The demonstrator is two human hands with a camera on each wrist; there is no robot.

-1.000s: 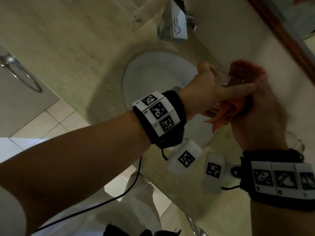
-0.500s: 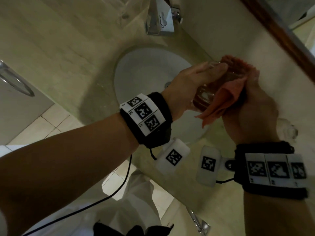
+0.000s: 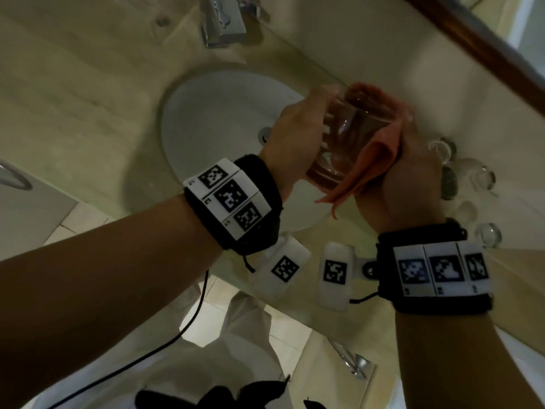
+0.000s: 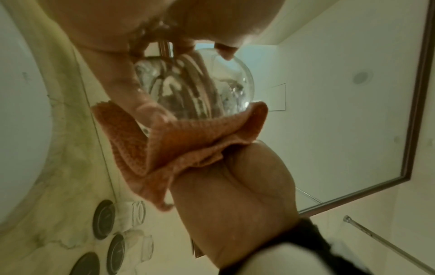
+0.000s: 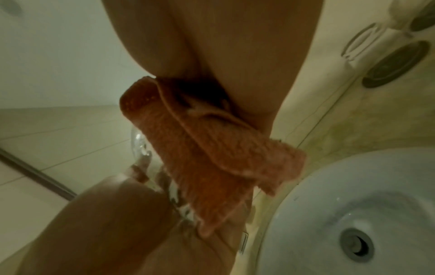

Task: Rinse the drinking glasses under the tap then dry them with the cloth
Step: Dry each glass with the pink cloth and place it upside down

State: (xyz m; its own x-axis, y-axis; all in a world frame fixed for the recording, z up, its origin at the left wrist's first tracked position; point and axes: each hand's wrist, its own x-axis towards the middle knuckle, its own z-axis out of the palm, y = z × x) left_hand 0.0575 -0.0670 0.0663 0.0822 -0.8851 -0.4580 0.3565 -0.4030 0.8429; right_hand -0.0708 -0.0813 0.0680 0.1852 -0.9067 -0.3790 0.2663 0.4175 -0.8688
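Observation:
My left hand (image 3: 300,128) grips a clear drinking glass (image 3: 343,140) by its side, tilted, over the right rim of the sink. My right hand (image 3: 395,184) holds an orange cloth (image 3: 368,163) bunched against the glass's far side and its mouth. In the left wrist view the glass (image 4: 212,87) lies between my left fingers (image 4: 127,87) and the cloth (image 4: 179,147), with the right hand (image 4: 235,186) below it. The right wrist view shows the cloth (image 5: 212,148) draped over most of the glass (image 5: 140,147).
Several more glasses (image 3: 483,178) and dark round coasters (image 3: 448,181) stand on the marble counter right of my hands. The white basin (image 3: 218,119) with its drain (image 5: 356,243) lies to the left, the tap (image 3: 224,25) above it. A wood-framed mirror (image 3: 477,45) runs behind.
My left forefinger, stretched across the cloth a second ago, now curls round the glass. The glass has turned so that more of its side shows, and the cloth has slid round it.

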